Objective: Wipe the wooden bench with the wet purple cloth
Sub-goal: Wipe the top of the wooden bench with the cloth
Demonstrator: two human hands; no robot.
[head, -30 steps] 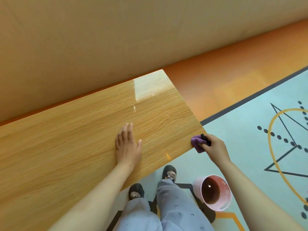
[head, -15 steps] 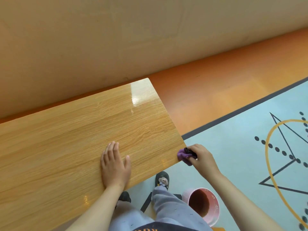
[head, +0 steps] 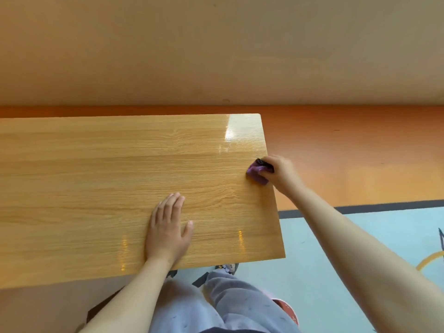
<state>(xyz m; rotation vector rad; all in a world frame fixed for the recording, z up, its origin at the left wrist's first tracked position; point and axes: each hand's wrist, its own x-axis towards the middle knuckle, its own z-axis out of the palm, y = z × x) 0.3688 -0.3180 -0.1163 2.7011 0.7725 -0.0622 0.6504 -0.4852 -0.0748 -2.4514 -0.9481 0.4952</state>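
Observation:
The wooden bench (head: 96,183) has a glossy light-oak top that fills the left and middle of the head view. My right hand (head: 281,173) grips a small bunched purple cloth (head: 255,174) and presses it on the bench's right end edge, about halfway along it. My left hand (head: 168,227) lies flat, palm down with fingers together, on the bench top near its front edge. A dark band shows at the cloth under my right fingers.
A tan wall (head: 216,49) rises behind the bench. Orange floor (head: 348,152) lies to the right, then a pale blue mat (head: 324,272) with a dark border. A pink bucket (head: 287,311) peeks out beside my legs (head: 228,306) below the bench.
My right hand has slid the purple cloth from the bench's near right corner up along the right end edge. The view has turned to face the bench squarely. My left hand stays flat.

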